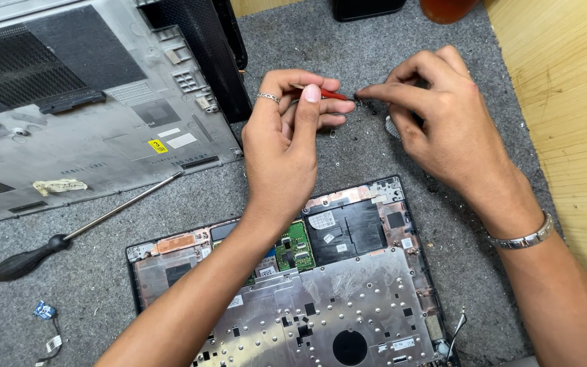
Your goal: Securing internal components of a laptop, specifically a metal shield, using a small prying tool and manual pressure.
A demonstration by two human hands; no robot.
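Two hands busy: left hand point(287, 139) pinches a small red screwdriver point(327, 94), right hand point(443, 122) pinches at its tip. Bottom cover point(96, 129) is already off, laptop chassis point(293, 285) still half stripped.

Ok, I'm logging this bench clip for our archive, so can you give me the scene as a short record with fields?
Surface: grey felt mat on a wooden bench
Left hand: pinches a thin red tool, ring on one finger
Right hand: fingertips meet the red tool's tip, metal bracelet on the wrist
Below the hands: opened laptop chassis with a green circuit board
Upper left: removed grey bottom cover
On the mat, left: black-handled screwdriver, small blue connector with wires
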